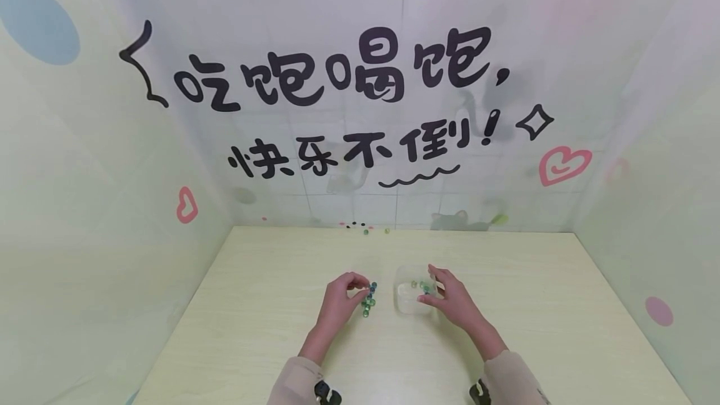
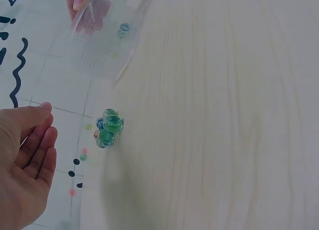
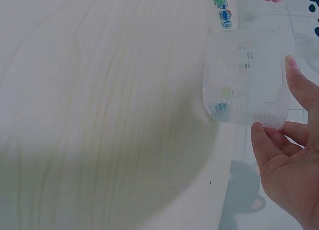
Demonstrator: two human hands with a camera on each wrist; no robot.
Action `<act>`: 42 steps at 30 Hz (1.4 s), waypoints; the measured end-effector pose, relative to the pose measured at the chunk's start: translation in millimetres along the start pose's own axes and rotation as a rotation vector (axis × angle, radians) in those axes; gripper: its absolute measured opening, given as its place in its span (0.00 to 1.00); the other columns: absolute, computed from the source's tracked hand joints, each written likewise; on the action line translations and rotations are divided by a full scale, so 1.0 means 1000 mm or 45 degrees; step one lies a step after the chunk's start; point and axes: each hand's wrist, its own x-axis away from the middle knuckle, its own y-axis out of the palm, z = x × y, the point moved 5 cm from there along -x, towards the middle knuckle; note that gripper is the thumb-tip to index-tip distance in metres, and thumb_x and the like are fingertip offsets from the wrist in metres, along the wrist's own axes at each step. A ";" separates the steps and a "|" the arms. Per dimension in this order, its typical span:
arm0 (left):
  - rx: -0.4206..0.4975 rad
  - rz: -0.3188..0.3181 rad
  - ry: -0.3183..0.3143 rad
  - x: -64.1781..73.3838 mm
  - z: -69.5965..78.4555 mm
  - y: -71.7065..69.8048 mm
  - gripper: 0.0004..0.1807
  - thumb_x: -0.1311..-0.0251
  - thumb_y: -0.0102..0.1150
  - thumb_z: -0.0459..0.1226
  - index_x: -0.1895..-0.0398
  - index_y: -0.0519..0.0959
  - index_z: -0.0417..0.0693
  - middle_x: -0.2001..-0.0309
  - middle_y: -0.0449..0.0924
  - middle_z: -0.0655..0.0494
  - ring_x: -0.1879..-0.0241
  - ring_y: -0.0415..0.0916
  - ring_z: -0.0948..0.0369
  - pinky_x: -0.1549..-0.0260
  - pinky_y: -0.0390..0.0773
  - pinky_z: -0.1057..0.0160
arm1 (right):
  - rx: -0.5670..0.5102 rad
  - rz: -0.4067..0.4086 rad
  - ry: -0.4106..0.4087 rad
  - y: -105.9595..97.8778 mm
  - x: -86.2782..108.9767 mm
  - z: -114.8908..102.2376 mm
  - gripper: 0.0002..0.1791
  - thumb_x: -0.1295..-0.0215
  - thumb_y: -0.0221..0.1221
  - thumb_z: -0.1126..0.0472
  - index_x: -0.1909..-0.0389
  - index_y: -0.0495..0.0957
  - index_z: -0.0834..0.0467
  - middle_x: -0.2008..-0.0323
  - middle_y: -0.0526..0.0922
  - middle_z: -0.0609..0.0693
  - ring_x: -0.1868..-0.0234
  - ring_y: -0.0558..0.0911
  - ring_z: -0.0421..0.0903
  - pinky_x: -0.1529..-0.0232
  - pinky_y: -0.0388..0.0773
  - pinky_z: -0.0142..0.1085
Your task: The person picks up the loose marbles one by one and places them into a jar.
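Note:
Several green and blue glass marbles sit in a tight cluster on the table, left of a clear plastic box. My left hand is beside the cluster, thumb near the fingertips. In the left wrist view the marbles stand apart from that hand, and no marble shows between its relaxed fingers. My right hand grips the right side of the box, thumb on one side and fingers on the other. A few marbles lie inside the box, toward the right hand.
A pale wood-grain table lies under everything. Printed cloth rises behind and at both sides. Near the table's back edge are a small green ball and a yellowish one, beside printed dots.

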 end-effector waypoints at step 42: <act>-0.028 -0.049 -0.016 0.023 -0.019 0.010 0.08 0.44 0.68 0.33 0.60 0.83 0.47 0.61 0.85 0.57 0.58 0.79 0.61 0.52 0.83 0.62 | -0.006 0.007 -0.003 0.000 0.002 -0.001 0.42 0.37 0.67 0.61 0.28 0.57 0.71 0.31 0.66 0.68 0.29 0.65 0.66 0.32 0.71 0.54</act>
